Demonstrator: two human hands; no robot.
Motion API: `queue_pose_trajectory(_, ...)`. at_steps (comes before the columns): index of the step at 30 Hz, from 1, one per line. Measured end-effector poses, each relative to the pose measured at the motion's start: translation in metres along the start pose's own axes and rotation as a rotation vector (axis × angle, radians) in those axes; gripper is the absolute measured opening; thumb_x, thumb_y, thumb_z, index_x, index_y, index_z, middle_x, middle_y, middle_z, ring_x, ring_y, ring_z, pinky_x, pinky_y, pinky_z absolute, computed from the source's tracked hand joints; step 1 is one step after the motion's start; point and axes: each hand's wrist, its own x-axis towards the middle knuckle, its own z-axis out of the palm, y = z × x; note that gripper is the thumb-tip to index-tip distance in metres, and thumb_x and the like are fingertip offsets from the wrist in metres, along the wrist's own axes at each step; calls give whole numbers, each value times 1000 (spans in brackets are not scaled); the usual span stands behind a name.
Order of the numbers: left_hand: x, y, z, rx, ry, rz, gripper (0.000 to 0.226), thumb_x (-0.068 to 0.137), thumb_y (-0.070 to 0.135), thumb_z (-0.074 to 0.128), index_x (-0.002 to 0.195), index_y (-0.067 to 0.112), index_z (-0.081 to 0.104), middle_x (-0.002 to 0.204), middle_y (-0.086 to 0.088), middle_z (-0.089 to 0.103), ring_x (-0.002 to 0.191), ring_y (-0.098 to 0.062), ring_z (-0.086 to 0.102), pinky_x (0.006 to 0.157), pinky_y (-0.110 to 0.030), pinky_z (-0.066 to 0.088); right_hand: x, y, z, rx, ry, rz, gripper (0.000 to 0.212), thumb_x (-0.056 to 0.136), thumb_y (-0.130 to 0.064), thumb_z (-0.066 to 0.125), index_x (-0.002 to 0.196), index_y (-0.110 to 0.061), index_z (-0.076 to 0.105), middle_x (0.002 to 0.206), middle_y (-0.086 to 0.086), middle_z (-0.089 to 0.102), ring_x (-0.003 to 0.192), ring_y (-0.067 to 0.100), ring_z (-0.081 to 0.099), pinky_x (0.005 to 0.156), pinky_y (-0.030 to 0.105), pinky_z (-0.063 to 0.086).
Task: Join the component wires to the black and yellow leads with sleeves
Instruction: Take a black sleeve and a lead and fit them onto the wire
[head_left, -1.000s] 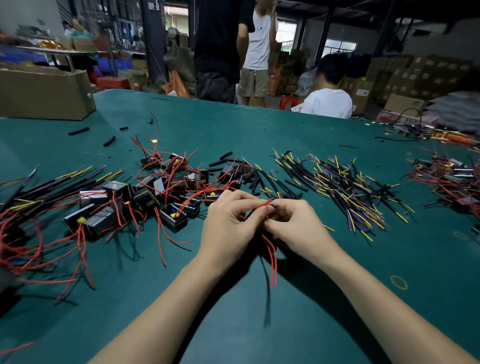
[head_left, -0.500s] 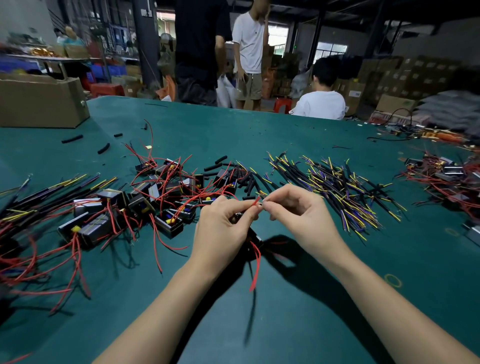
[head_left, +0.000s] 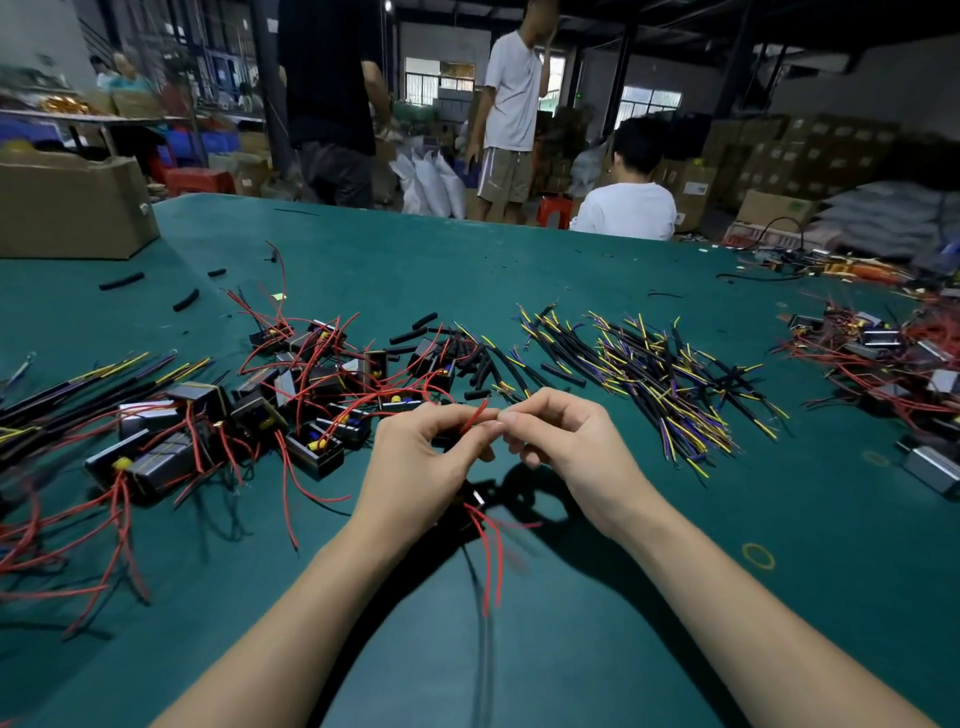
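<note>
My left hand (head_left: 421, 467) pinches the end of a red wire (head_left: 474, 415) between thumb and fingers. My right hand (head_left: 566, 441) meets it fingertip to fingertip and pinches at the same wire end. Under my left palm hangs a small black component (head_left: 475, 496), mostly hidden, with more red wires (head_left: 491, 561) dangling from it. A pile of black and yellow leads (head_left: 654, 379) lies beyond my right hand. Short black sleeves (head_left: 467, 358) lie beyond my hands. A heap of components with red wires (head_left: 311, 384) spreads to the left.
Finished leads with red wires (head_left: 78, 395) lie at the far left on the green table (head_left: 675, 597). A cardboard box (head_left: 72, 208) stands at the back left. Another pile of components (head_left: 893, 358) lies at the right. Three people are beyond the table's far edge.
Both hands have lifted a little with the component, staying joined at the red wire end. The dangling red wires have swung under my left hand.
</note>
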Motion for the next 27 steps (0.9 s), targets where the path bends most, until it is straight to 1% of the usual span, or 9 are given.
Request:
queue_pose_trajectory(1,0,0,0,25,7,-1,4,83,18,72,82,18,77,66,3,70,68,-10,65,72,-23,49,1,0,-2,-7,-23,24,10,86,-3,65,77,-7,67,64,3,61,60,10,53,52,17,40)
queue_pose_trajectory(4,-1,-2,1,42,13,-25,14,83,15,72,69,20,73,63,3,68,68,-11,62,73,-26,48,4,-8,-20,19,-56,116,7,85,-5,66,89,-9,69,69,2,64,62,10,57,53,17,42)
queue_pose_trajectory(6,0,-4,1,38,10,-37,18,85,15,70,67,17,70,61,3,67,63,-8,60,69,-22,47,9,-13,-40,20,84,130,23,86,-9,66,108,-11,64,75,1,67,60,6,59,51,14,42)
queue_pose_trajectory(8,1,-5,0,31,-1,-31,20,86,14,68,66,15,68,59,3,65,58,-3,55,65,-16,44,15,-11,-57,-185,303,97,29,88,-14,66,116,-11,62,81,2,68,59,3,59,54,13,45)
queue_pose_trajectory(10,1,-4,0,21,-7,-28,21,87,14,67,66,16,66,58,3,64,56,0,53,62,-12,42,18,-3,-64,-542,428,60,27,87,-19,67,112,-10,68,87,2,69,71,7,62,71,17,48)
queue_pose_trajectory(14,2,-6,1,-1,-1,-45,17,88,13,66,71,14,67,58,3,63,55,1,53,61,-11,41,19,14,-48,-1036,356,27,23,85,-27,68,103,-13,73,95,1,70,92,21,63,83,28,47)
queue_pose_trajectory(17,4,-8,3,-16,6,-58,16,88,14,66,72,16,66,58,2,63,52,1,50,56,-11,39,18,17,-40,-1254,334,-32,23,89,-28,63,107,-17,71,102,1,69,102,22,58,85,32,44)
queue_pose_trajectory(21,4,-8,5,-13,22,-50,17,88,14,65,72,14,66,58,-2,63,46,0,44,50,-10,33,15,17,-40,-1315,295,-111,23,93,-25,56,114,-18,66,104,0,66,108,20,52,79,30,42)
queue_pose_trajectory(27,5,-10,6,-8,44,-39,16,88,13,66,72,13,66,56,0,63,46,1,45,51,-10,34,13,17,-60,-1295,324,-128,20,95,-17,54,108,-15,68,105,4,64,105,25,54,82,37,45)
